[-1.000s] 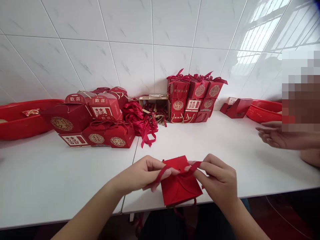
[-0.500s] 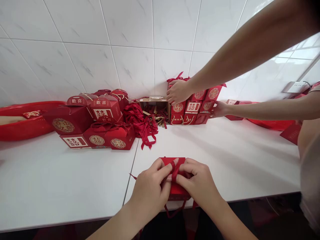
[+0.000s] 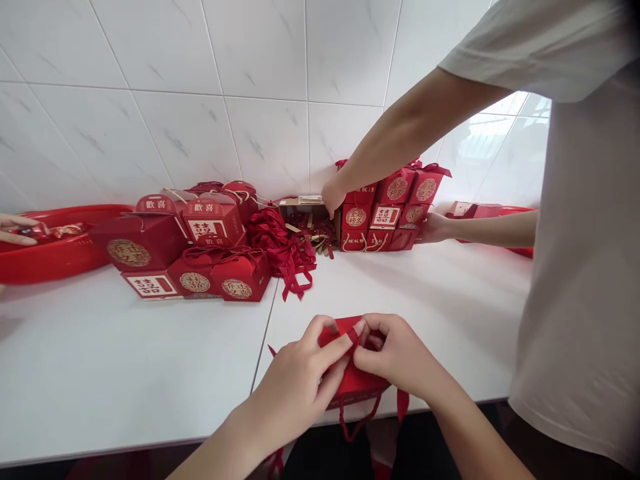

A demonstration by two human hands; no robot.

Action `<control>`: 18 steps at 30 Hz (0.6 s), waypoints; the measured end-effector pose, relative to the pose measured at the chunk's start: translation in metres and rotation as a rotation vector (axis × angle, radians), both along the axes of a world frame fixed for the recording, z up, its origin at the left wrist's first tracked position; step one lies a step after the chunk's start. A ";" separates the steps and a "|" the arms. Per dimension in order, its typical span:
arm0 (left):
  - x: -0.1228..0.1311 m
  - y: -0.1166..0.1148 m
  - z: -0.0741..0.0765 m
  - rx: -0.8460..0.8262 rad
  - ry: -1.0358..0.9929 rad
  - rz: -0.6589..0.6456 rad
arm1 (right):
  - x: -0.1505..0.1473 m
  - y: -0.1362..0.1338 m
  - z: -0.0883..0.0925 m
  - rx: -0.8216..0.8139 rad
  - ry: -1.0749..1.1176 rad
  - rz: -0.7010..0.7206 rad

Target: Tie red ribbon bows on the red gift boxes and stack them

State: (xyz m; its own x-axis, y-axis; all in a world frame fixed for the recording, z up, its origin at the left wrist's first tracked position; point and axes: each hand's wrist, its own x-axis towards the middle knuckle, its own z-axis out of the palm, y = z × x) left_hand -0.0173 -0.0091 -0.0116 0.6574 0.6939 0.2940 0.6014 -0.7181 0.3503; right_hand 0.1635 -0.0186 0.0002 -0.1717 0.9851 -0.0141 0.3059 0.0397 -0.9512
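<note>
A small red gift box [image 3: 367,379] sits at the table's front edge between my hands. My left hand [image 3: 305,370] lies over its left side, a red ribbon [image 3: 353,335] pinched at its fingertips. From the right, my right hand [image 3: 393,350] grips the same ribbon with thumb and curled fingers, touching the left fingertips on top of the box. Part of the ribbon is hidden under the fingers. A thin red cord handle [image 3: 361,427] hangs from the near side of the box, and ribbon ends stick out on both sides.
Stacked red gift boxes [image 3: 195,280] stand left, beside a heap of red ribbons [image 3: 277,243] and an open carton [image 3: 310,220]. A co-worker's hands hold another box stack [image 3: 385,213] at right. Another person's hand [image 3: 23,228] reaches into a red basin [image 3: 75,257].
My fingers have drawn the ribbon tighter, and the box has turned slightly. The co-worker has leaned in, one hand moving down to the stack's left side. A hand has appeared at the left basin.
</note>
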 end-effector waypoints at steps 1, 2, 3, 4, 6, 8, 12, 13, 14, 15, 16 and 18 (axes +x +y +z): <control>-0.001 0.001 0.000 0.016 0.017 -0.025 | 0.001 0.000 0.001 -0.010 -0.003 0.032; -0.003 0.003 0.000 0.030 0.025 -0.054 | 0.002 0.001 0.003 -0.015 -0.017 0.061; -0.004 0.005 0.000 0.039 0.024 -0.087 | 0.003 0.001 0.005 -0.015 -0.043 0.086; -0.005 0.008 0.001 0.040 0.014 -0.119 | 0.004 0.001 0.007 -0.010 -0.082 0.103; -0.007 0.013 0.002 0.030 -0.025 -0.166 | 0.006 0.001 0.011 0.003 -0.167 0.136; -0.008 0.019 0.003 0.012 -0.075 -0.192 | 0.008 0.001 0.013 0.016 -0.219 0.171; -0.007 0.027 0.003 -0.071 -0.183 -0.237 | 0.008 0.004 0.013 0.046 -0.240 0.237; -0.007 0.028 0.002 -0.101 -0.221 -0.243 | 0.008 0.004 0.013 0.049 -0.242 0.244; -0.006 0.028 0.000 -0.130 -0.261 -0.242 | 0.008 0.004 0.012 0.051 -0.243 0.246; -0.005 0.029 -0.001 -0.153 -0.299 -0.234 | 0.008 0.005 0.012 0.051 -0.242 0.248; -0.005 0.029 -0.003 -0.171 -0.332 -0.221 | 0.008 0.005 0.012 0.053 -0.242 0.247; -0.004 0.029 -0.007 -0.189 -0.373 -0.195 | 0.008 0.005 0.012 0.056 -0.243 0.247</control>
